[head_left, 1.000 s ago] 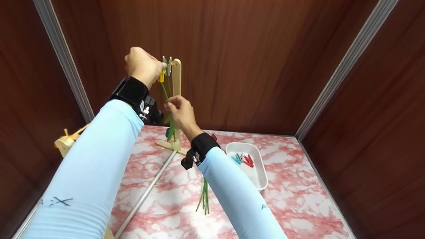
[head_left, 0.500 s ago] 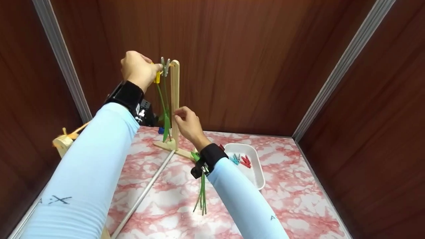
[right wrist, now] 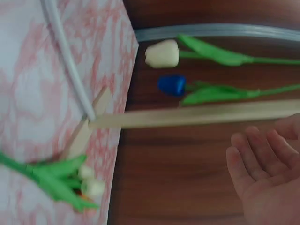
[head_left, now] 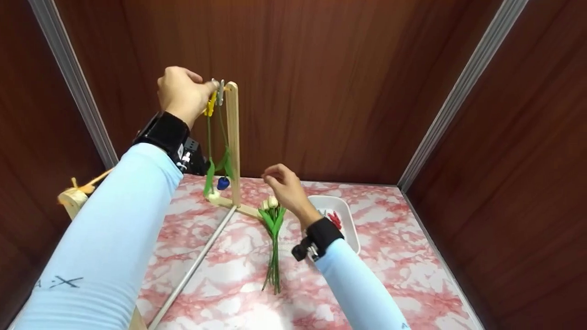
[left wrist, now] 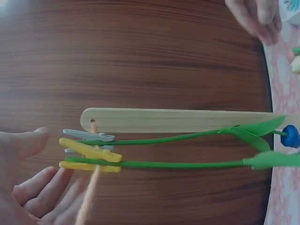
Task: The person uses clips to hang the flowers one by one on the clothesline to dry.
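Note:
My left hand [left wrist: 33, 173] is beside a yellow clothespin [left wrist: 91, 150], thumb and fingers spread apart around its handle ends. The clothespin clips the green stem of a white tulip [right wrist: 161, 54] onto an orange string [left wrist: 91, 192], and the flower hangs head down. Right beside it, a grey clothespin [left wrist: 89, 135] holds a blue tulip [right wrist: 171, 85] on the same string, close to the wooden post [head_left: 233, 142]. My right hand [head_left: 284, 185] is in the air with relaxed fingers and holds nothing, above a bunch of tulips [head_left: 274, 238] lying on the table.
A white basin [head_left: 355, 236] with red and other clothespins stands behind my right forearm. A pale rod [head_left: 192, 270] runs along the marbled table [head_left: 390, 275] from the post's foot. At left stands another wooden post [head_left: 72, 199] with string tied on top. Brown panels enclose the table.
My right hand has let go of the white tulip's stem and moved right and down toward the bunch. The tulip now hangs straight from the yellow clothespin, and my left fingers have come apart.

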A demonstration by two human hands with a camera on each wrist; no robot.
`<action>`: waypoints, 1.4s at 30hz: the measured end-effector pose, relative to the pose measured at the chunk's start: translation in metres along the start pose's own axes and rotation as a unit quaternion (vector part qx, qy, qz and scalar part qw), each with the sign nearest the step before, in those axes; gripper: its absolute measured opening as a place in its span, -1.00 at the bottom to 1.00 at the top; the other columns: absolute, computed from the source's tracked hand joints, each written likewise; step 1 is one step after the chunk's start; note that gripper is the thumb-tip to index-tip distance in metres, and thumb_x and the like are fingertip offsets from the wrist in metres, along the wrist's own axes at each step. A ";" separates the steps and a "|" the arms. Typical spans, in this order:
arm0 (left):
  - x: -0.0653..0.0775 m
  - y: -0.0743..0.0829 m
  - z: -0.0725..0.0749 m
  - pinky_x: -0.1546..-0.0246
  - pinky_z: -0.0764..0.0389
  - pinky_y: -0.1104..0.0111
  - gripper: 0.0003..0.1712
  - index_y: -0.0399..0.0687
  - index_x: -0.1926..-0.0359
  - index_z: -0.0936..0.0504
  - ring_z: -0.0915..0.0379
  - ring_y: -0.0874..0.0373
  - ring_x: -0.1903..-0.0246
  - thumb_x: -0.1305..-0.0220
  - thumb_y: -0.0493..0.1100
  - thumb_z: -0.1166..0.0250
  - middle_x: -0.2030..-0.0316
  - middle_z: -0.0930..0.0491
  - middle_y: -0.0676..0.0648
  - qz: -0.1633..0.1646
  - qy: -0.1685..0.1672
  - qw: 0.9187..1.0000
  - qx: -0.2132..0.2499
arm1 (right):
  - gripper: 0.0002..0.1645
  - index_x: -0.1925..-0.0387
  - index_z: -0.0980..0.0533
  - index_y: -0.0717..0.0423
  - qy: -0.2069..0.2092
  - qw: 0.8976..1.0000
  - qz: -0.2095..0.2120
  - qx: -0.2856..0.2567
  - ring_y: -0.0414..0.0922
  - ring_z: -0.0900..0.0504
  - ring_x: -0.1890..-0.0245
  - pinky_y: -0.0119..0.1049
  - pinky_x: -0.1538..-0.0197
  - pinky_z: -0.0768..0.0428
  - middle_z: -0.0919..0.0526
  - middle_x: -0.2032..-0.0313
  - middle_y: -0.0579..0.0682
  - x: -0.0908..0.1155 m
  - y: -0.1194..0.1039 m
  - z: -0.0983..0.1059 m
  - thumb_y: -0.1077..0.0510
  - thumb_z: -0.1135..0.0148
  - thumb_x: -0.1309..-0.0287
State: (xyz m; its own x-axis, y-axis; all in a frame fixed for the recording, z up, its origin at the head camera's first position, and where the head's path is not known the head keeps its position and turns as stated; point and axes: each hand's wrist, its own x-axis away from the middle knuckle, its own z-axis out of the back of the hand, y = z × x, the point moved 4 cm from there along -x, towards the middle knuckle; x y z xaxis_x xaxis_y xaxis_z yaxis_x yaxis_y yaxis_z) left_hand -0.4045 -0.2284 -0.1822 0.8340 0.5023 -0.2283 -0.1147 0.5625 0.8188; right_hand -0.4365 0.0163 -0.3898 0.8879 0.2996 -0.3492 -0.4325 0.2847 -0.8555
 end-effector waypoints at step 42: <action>0.157 -0.155 -0.217 -0.32 -0.72 0.02 -0.56 -0.17 -0.23 -0.71 -0.69 -0.19 -0.24 -0.34 -0.34 -0.44 -0.22 -0.75 -0.25 -0.404 -0.034 0.913 0.035 | -0.63 -0.09 -0.55 0.55 -0.015 0.948 -0.131 0.289 0.35 -0.70 -0.14 0.24 -0.37 -0.62 -0.70 -0.06 0.49 0.061 0.176 0.112 0.38 -0.21 -0.30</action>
State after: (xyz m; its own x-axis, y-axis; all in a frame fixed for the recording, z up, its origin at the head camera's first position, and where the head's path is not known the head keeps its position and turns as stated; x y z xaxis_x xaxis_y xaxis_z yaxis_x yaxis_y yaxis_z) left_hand -0.3727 -0.0947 -0.4593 0.6626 -0.1013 -0.7421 0.5860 0.6872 0.4294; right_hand -0.4760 0.1869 -0.5187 0.9755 0.1727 -0.1363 -0.2196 0.8016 -0.5561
